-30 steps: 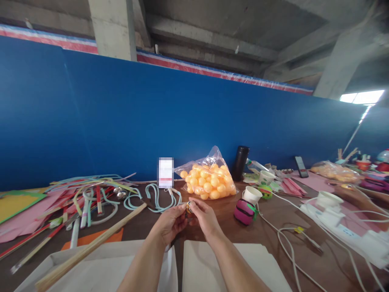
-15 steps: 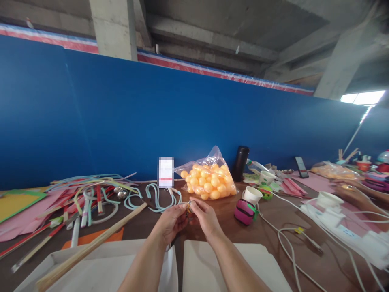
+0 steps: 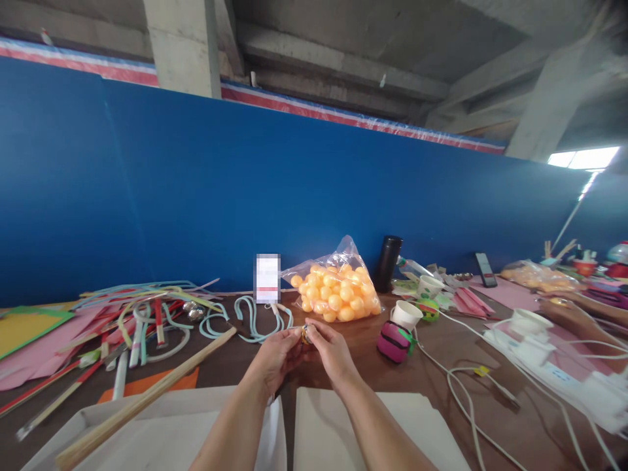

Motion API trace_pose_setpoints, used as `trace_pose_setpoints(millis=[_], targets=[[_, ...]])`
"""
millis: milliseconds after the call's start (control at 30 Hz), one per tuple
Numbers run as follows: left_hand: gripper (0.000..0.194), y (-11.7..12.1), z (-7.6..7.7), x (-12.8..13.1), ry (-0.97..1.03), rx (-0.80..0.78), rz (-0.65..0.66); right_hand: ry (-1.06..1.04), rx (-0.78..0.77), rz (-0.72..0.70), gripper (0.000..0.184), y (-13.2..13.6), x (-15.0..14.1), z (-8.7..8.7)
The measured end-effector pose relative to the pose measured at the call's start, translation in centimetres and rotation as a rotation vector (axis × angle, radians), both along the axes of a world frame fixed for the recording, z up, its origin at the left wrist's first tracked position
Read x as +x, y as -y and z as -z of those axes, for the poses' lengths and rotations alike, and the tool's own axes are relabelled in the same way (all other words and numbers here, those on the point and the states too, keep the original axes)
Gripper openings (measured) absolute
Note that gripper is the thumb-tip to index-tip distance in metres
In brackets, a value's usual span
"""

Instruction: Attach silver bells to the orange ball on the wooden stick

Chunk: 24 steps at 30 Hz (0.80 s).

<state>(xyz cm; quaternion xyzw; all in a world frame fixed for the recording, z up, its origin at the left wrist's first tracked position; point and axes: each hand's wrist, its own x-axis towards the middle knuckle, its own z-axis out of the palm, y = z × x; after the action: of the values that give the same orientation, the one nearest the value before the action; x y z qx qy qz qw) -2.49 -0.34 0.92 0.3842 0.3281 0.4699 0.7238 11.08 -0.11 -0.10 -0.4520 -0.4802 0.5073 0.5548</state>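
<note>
My left hand and my right hand meet above the brown table, fingertips pinched together on a small round, multicoloured object that I cannot name. Both hands have curled fingers. Just beyond them lies a clear plastic bag of orange balls. A light blue cord lies coiled to the left of the hands. White sheets lie under my forearms.
A pile of coloured strips and paper and a wooden stick lie left. A pink pouch, paper cups, a black bottle and white cables sit right. Another person's hand rests at far right.
Almost nothing has moved; both hands stay pinched on the small object, shifting only slightly.
</note>
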Motion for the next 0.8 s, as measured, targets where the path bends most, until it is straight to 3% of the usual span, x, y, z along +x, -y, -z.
trace_pose_setpoints(millis=[267,800], targets=[[0.029,0.04,-0.04,-0.27,0.011,-0.025,0.009,-0.107,-0.047,-0.017,0.048,0.37,-0.34,-0.59],[0.029,0.10,-0.11,-0.13,0.023,-0.043,-0.033,-0.095,-0.041,-0.021,0.049,0.63,-0.36,-1.01]])
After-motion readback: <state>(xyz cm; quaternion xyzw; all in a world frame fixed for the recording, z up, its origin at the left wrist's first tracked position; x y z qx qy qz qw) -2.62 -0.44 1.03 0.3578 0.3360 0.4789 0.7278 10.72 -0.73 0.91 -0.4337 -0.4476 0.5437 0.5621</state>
